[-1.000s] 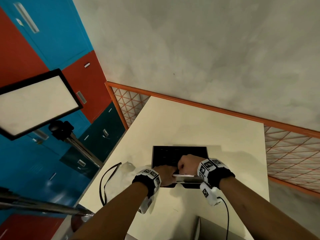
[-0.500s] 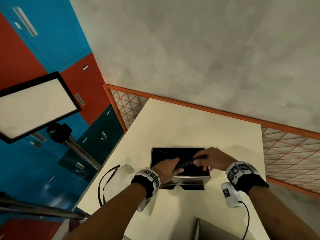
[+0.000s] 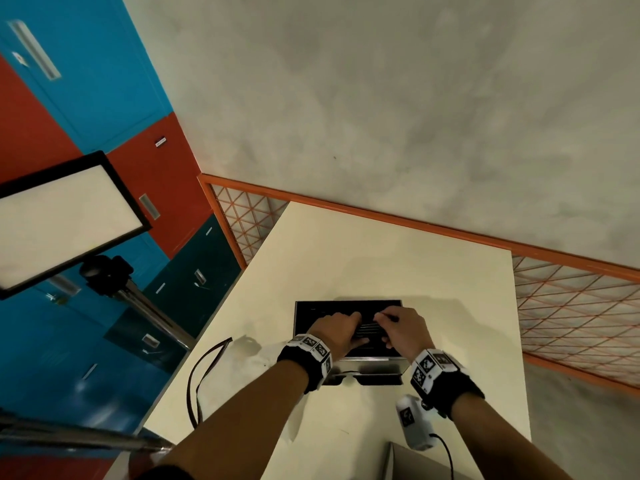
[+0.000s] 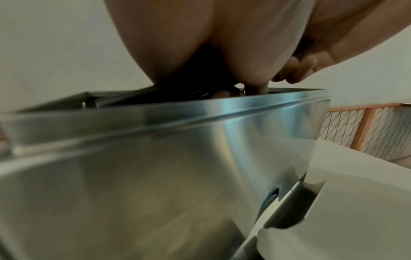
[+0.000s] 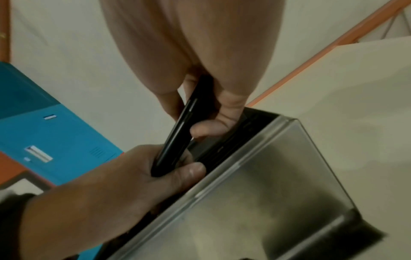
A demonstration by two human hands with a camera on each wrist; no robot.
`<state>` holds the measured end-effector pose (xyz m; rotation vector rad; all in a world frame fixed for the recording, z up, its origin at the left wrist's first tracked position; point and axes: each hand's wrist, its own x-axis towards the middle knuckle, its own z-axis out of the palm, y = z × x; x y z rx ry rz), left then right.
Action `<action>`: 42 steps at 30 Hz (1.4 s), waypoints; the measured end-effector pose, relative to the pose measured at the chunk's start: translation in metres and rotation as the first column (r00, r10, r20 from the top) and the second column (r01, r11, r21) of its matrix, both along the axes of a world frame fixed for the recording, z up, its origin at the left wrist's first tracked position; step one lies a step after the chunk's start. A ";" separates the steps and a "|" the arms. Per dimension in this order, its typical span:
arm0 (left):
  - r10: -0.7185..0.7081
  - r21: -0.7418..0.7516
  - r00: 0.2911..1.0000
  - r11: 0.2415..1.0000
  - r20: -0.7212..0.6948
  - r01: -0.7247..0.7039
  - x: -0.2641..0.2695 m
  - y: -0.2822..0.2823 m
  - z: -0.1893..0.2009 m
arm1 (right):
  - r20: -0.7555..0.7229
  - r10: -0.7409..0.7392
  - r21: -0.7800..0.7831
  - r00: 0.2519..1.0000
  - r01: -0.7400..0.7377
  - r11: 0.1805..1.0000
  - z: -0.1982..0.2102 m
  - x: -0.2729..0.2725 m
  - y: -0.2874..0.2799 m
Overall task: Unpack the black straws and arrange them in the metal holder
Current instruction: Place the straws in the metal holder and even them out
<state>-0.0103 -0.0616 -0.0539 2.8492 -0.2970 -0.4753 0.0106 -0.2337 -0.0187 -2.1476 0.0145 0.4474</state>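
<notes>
A bundle of black straws is grasped at both ends by the left hand and right hand, now lowered from above into the metal holder, so placement is judged nearly done

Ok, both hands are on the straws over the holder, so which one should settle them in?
Probably the right hand: it pinches the black straws from above the metal holder, free to lower them. The left hand grips their near end at the rim.

A cream table fills the lower centre, a lit panel lamp stands at left, and a black cable hangs off its left edge.
</notes>
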 end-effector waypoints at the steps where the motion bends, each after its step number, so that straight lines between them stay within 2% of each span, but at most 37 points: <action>1: 0.004 0.002 1.000 1.000 0.014 -0.004 0.000 0.001 0.000 | 0.030 0.016 -0.042 0.999 -0.015 0.999 -0.003 0.001 -0.002; 4: 0.015 -0.008 0.999 1.000 0.047 -0.015 -0.004 0.011 -0.003 | 0.141 0.199 -0.260 0.970 -0.158 0.953 -0.009 0.001 -0.006; 9: 0.025 -0.049 0.986 0.999 0.165 -0.017 -0.016 0.035 -0.007 | 0.301 0.318 -0.263 0.899 -0.242 0.934 -0.010 -0.002 -0.008; 12: 0.071 -0.119 0.976 0.992 0.207 -0.047 -0.024 0.045 -0.012 | 0.265 0.500 -0.270 0.824 -0.435 0.859 -0.015 -0.011 0.002; 15: 0.106 -0.147 0.986 0.985 0.129 -0.087 -0.030 0.047 -0.022 | 0.164 0.697 -0.402 0.698 -0.598 0.694 -0.025 -0.021 0.012; 17: 0.149 -0.235 0.987 0.963 0.055 -0.133 -0.034 0.043 -0.026 | 0.057 0.759 -0.422 0.649 -0.673 0.607 -0.029 -0.028 0.019; 19: 0.206 -0.298 0.978 0.935 0.014 -0.193 -0.036 0.036 -0.026 | 0.003 0.779 -0.457 0.627 -0.692 0.559 -0.033 -0.033 0.024; 22: 0.233 -0.344 0.971 0.917 0.048 -0.203 -0.039 0.032 -0.027 | -0.054 0.762 -0.551 0.646 -0.656 0.516 -0.035 -0.033 0.024; 24: 0.221 -0.376 0.971 0.911 0.094 -0.171 -0.041 0.033 -0.025 | -0.076 0.750 -0.557 0.657 -0.651 0.515 -0.035 -0.030 0.023; 26: 0.208 -0.389 0.975 0.907 0.074 -0.164 -0.041 0.034 -0.016 | -0.085 0.735 -0.532 0.673 -0.654 0.538 -0.034 -0.026 0.023; 28: 0.156 -0.301 0.985 0.938 -0.070 -0.170 -0.043 0.035 -0.006 | -0.092 0.716 -0.490 0.692 -0.657 0.573 -0.032 -0.026 0.023; 30: 0.087 -0.151 0.977 0.982 -0.194 -0.117 -0.046 0.035 -0.002 | -0.092 0.713 -0.496 0.696 -0.653 0.573 -0.033 -0.028 0.022; 32: 0.031 -0.048 0.976 0.998 -0.217 -0.043 -0.050 0.031 -0.006 | -0.104 0.725 -0.543 0.681 -0.650 0.532 -0.035 -0.032 0.021; 34: 0.007 -0.026 0.977 1.000 -0.212 -0.013 -0.055 0.025 -0.012 | -0.146 0.739 -0.570 0.657 -0.667 0.480 -0.038 -0.037 0.021; 38: 0.049 -0.105 0.970 0.992 -0.238 -0.075 -0.072 0.020 -0.026 | -0.244 0.758 -0.569 0.605 -0.722 0.393 -0.045 -0.046 0.024; 42: 0.087 -0.190 0.977 0.974 -0.193 -0.125 -0.088 0.020 -0.041 | -0.287 0.736 -0.532 0.613 -0.741 0.409 -0.053 -0.052 0.024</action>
